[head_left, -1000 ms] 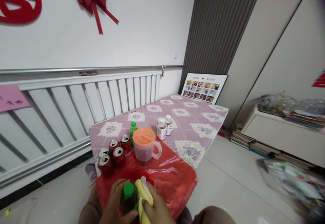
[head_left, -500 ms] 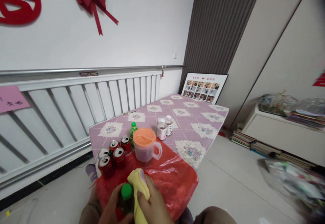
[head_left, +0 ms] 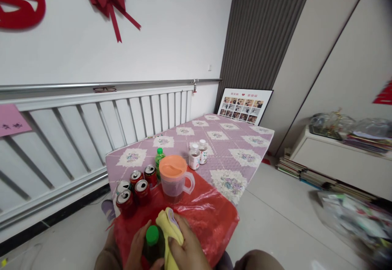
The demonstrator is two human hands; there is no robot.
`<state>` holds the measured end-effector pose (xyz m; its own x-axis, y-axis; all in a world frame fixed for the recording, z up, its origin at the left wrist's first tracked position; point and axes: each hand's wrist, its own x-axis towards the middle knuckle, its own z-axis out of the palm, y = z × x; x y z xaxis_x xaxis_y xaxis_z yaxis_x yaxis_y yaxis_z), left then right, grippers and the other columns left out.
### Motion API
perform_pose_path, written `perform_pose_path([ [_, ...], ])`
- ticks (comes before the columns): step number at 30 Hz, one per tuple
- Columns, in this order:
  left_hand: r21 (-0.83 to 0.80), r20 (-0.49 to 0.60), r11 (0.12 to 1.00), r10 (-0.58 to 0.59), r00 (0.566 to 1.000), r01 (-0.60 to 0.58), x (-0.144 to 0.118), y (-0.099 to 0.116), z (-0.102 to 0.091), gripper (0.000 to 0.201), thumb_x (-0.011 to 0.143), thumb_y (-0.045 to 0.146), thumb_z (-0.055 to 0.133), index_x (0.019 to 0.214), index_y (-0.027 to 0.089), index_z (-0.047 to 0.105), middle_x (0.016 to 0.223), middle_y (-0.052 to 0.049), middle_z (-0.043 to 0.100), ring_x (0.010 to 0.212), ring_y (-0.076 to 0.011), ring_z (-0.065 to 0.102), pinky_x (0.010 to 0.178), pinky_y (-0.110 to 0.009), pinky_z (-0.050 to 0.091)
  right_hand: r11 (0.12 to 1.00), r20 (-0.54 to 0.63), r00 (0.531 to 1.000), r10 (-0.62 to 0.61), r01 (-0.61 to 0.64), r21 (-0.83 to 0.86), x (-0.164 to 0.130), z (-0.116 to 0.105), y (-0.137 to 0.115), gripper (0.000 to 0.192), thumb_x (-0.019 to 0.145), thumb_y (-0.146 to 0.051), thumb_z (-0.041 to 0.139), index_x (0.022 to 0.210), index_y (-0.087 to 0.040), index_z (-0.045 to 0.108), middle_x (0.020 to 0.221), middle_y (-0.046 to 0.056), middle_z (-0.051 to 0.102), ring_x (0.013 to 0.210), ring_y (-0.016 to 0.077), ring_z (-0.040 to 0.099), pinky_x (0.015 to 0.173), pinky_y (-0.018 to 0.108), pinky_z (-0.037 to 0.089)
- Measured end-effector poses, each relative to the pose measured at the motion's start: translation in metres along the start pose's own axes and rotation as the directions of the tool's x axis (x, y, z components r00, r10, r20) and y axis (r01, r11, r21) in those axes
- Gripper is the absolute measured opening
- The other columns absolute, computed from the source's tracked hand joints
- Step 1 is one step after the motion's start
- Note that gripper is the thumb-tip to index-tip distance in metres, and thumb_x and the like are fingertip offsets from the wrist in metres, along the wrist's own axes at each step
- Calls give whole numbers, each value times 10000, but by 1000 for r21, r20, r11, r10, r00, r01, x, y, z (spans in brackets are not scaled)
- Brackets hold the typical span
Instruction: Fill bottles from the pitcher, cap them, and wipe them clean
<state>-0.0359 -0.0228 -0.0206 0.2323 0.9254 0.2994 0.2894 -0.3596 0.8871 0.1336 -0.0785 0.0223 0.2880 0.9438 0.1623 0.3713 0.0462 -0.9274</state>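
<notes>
My left hand (head_left: 138,248) is wrapped round a dark bottle with a green cap (head_left: 152,235), low at the near edge of the table. In my right hand (head_left: 190,248) is a folded yellow cloth (head_left: 169,228), its edge lilac, pressed against the bottle's side. The bottle's lower part is hidden by my fingers and the frame edge. Beneath both hands spreads a red plastic sheet (head_left: 211,213). Just beyond them stands a clear pitcher with an orange lid (head_left: 173,176), its handle to the right.
Several opened drink cans (head_left: 142,190) cluster left of the pitcher, with a green bottle (head_left: 159,159) behind. Two small white-capped bottles (head_left: 194,157) stand on the lilac tablecloth (head_left: 219,135). A white radiator (head_left: 122,117) runs along the left; a low cabinet (head_left: 330,153) is at right.
The view has shifted slightly. My hands, still on the bottle and cloth, sit a little lower in the picture; the cloth stays against the bottle. The other objects keep their places.
</notes>
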Motion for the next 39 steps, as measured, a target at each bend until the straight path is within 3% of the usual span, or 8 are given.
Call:
perform_pose_path([
  [3, -58, -5, 998, 2, 1000, -2, 2, -2, 1, 547, 633, 265, 710, 1173, 264, 623, 1180, -66, 699, 1110, -318, 651, 999, -442, 526, 995, 52, 994, -92, 93, -27, 2, -6, -24, 689, 709, -74, 546, 1372, -259, 535, 1420, 61, 542, 1333, 218, 481, 1138, 377, 355],
  [6, -60, -7, 998, -20, 1000, 20, 3, 4, 0, 528, 641, 281, 718, 1161, 271, 627, 1164, -59, 705, 1091, -317, 663, 986, -434, 538, 999, 77, 997, -30, 31, -14, 5, -2, -28, 679, 748, -132, 570, 1416, -224, 491, 1471, 87, 489, 1372, 240, 430, 1158, 400, 315],
  [14, 13, 77, 998, -69, 995, 68, 7, 18, -8, 653, 612, 275, 785, 1232, 220, 590, 1218, -87, 684, 1188, -313, 612, 1023, -385, 516, 972, 99, 973, 210, -219, 89, 6, 12, 26, 530, 822, -183, 538, 1351, -183, 570, 1368, 105, 605, 1297, 248, 528, 1136, 403, 343],
  [19, -76, 189, 986, -134, 973, 151, 8, -8, -11, 653, 636, 255, 758, 1251, 215, 542, 1223, -82, 690, 1182, -299, 622, 1004, -354, 538, 977, 67, 981, 185, -191, 100, 0, 14, 36, 555, 807, -161, 532, 1362, -179, 562, 1397, 109, 575, 1318, 240, 507, 1139, 388, 343],
  [27, -137, 334, 971, -139, 932, 194, 10, -21, -14, 623, 680, 204, 701, 1271, 236, 506, 1316, -61, 640, 1205, -285, 608, 1055, -370, 497, 996, -8, 997, -72, 72, 52, 8, 1, -16, 632, 729, -85, 546, 1337, -253, 569, 1372, 65, 576, 1279, 219, 527, 1109, 356, 381],
  [29, -144, 348, 973, -123, 929, 183, 9, -23, -13, 624, 699, 208, 690, 1287, 239, 482, 1343, -66, 621, 1218, -284, 600, 1067, -374, 485, 998, -1, 998, -57, 57, 38, 10, 1, -19, 621, 736, -95, 547, 1341, -234, 568, 1365, 77, 584, 1275, 228, 530, 1107, 369, 383],
  [33, -120, 366, 981, -102, 925, 155, 8, -27, -12, 656, 697, 232, 696, 1309, 239, 460, 1381, -72, 597, 1274, -293, 556, 1092, -371, 461, 989, 7, 994, 112, -113, 95, 11, 9, 9, 553, 841, -180, 499, 1393, -187, 523, 1389, 106, 582, 1284, 234, 538, 1104, 400, 391],
  [39, -48, 367, 986, -131, 921, 159, 9, -20, -10, 693, 677, 178, 647, 1336, 238, 441, 1388, -68, 591, 1302, -286, 530, 1123, -381, 421, 984, 11, 989, 147, -147, 97, 0, 19, 51, 548, 843, -209, 520, 1390, -174, 537, 1400, 120, 574, 1306, 255, 524, 1107, 428, 390],
])
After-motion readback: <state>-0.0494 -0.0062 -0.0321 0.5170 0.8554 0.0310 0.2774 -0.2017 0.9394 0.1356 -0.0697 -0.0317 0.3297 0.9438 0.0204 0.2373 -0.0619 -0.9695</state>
